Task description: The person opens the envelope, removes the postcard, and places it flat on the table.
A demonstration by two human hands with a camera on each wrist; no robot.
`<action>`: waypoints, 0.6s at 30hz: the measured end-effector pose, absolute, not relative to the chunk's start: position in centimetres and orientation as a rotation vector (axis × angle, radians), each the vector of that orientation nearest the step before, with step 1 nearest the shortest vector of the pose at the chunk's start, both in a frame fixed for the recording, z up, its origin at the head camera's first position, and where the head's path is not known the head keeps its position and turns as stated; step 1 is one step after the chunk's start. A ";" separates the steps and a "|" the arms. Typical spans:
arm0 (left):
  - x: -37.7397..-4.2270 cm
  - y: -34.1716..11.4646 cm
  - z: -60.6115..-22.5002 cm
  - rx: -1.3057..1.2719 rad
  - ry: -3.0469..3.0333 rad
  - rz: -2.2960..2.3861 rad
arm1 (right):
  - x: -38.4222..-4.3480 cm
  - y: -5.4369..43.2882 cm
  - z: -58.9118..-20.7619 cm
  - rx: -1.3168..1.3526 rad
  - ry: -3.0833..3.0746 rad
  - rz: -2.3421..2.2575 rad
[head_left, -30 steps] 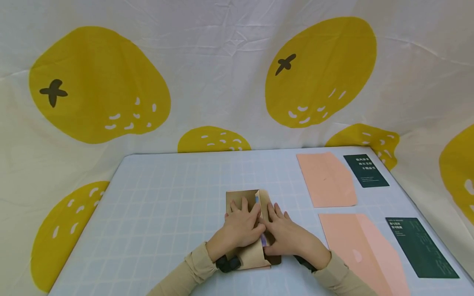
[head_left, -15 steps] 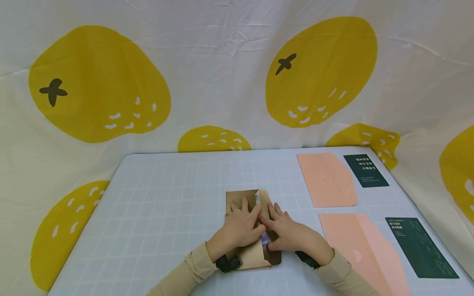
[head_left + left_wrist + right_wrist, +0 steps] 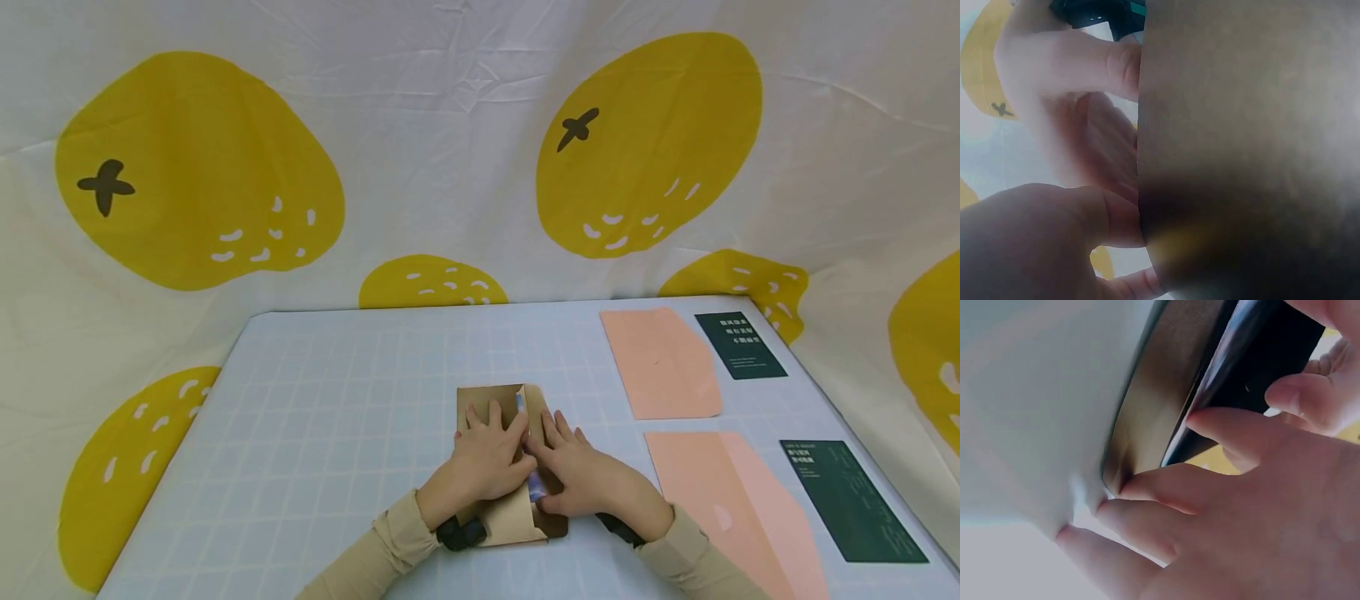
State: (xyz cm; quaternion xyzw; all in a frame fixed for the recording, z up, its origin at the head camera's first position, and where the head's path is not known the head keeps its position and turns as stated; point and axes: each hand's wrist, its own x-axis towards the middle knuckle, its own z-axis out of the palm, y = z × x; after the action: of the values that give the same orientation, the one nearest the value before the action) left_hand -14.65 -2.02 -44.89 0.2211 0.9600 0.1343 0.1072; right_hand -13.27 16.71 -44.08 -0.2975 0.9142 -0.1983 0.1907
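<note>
A brown kraft-paper envelope [image 3: 510, 517] lies in the middle near the front of the table, its right side opened out. A flat blue-purple item [image 3: 537, 487] shows in the opening, mostly covered by the upper layer and the hands. My left hand [image 3: 487, 458] rests on the upper layer, fingers spread, thumb toward the opening. My right hand [image 3: 592, 479] lies over the opened side, index finger and thumb at the item's edge. In the right wrist view, its index fingertip [image 3: 1200, 419] touches that edge; the middle finger reaches the brown paper flap [image 3: 1154, 406].
At right lie two pink envelopes [image 3: 660, 367], one nearer with its flap opened out. Beside them are two dark green cards [image 3: 741, 346] with white print. The pale gridded table [image 3: 337, 400] ends at a white cloth [image 3: 450, 167] with yellow fruit shapes.
My right thumb has drawn slightly toward my right fingers, and a little more of the blue-purple item shows. My left hand and the envelope stay where they were.
</note>
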 end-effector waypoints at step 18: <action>-14.7 -1.9 -45.3 0.692 2.856 0.231 | -14.6 17.8 -43.7 -0.821 2.567 -0.667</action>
State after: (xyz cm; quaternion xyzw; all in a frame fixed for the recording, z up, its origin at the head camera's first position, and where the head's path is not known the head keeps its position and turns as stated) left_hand -14.69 -1.86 -45.32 0.2336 0.9644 0.0780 0.0966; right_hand -14.56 17.81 -43.66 -0.2907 0.9092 -0.2364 0.1813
